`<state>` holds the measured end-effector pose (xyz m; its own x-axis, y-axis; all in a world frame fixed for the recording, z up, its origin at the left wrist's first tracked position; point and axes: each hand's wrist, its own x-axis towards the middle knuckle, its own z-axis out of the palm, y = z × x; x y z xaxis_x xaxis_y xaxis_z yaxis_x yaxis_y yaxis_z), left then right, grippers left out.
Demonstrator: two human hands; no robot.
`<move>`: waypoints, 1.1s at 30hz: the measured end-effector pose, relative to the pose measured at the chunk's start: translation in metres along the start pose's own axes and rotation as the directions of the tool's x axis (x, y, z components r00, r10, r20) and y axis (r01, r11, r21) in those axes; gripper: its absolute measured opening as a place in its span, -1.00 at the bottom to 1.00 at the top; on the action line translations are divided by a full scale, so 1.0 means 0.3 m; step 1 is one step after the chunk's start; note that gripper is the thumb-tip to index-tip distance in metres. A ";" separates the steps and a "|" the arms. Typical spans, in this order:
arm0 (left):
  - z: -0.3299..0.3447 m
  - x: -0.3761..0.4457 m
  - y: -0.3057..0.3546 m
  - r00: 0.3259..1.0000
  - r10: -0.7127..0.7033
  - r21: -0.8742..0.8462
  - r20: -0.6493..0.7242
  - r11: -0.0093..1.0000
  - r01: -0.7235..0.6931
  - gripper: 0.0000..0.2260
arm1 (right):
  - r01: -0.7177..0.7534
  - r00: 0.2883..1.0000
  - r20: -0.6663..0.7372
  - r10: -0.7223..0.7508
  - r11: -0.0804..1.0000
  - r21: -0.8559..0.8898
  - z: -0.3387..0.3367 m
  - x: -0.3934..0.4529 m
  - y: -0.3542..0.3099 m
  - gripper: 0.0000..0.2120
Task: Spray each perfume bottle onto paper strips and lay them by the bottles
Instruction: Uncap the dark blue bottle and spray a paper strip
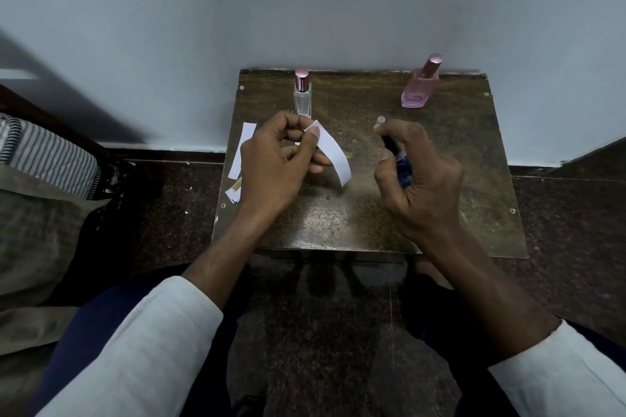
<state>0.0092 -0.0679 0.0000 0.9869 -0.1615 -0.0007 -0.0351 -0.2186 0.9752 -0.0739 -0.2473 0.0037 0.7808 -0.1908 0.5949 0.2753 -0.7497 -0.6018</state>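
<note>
Left hand (277, 159) above the small brown table (474, 145), thumb and forefinger pinched on one end of a white paper strip (333, 154); strip curving down and to the right, free end hanging just over the tabletop, facing the other hand; remaining left fingers loosely curled beneath. Right hand (420, 179) wrapped round a small dark blue bottle (401, 166), fingers clamped on its body, forefinger laid over the top by the pale nozzle (380, 121), nozzle end towards the strip. At the back edge near the wall, a clear bottle with a pink cap (302, 96) standing upright on the left; a pink bottle (420, 86) on the right, also capped. More white strips (242, 152) lying flat at the table's left edge, partly hidden under the left hand; striped cloth (50, 156) off to the far left.
</note>
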 end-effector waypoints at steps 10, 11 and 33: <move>-0.010 0.016 0.008 0.991 -0.112 -0.101 -0.073 0.989 0.104 -0.82 | 0.043 0.999 0.021 -0.042 0.999 -0.001 -0.016 -0.015 0.011 -0.69; -0.010 0.019 0.008 0.989 -0.124 -0.115 -0.086 0.987 0.114 -0.82 | 0.041 0.999 0.025 -0.041 0.999 -0.001 -0.017 -0.017 0.012 -0.69; -0.006 0.014 0.005 0.989 -0.144 -0.102 -0.027 0.985 0.141 -0.80 | 0.018 0.998 -0.061 -0.016 0.999 0.038 -0.014 -0.020 0.027 -0.75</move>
<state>0.0135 -0.0673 0.0019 0.9855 -0.1024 -0.1354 0.1205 -0.1396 0.9828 -0.0787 -0.2549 -0.0023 0.7409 -0.2169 0.6356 0.3104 -0.7286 -0.6106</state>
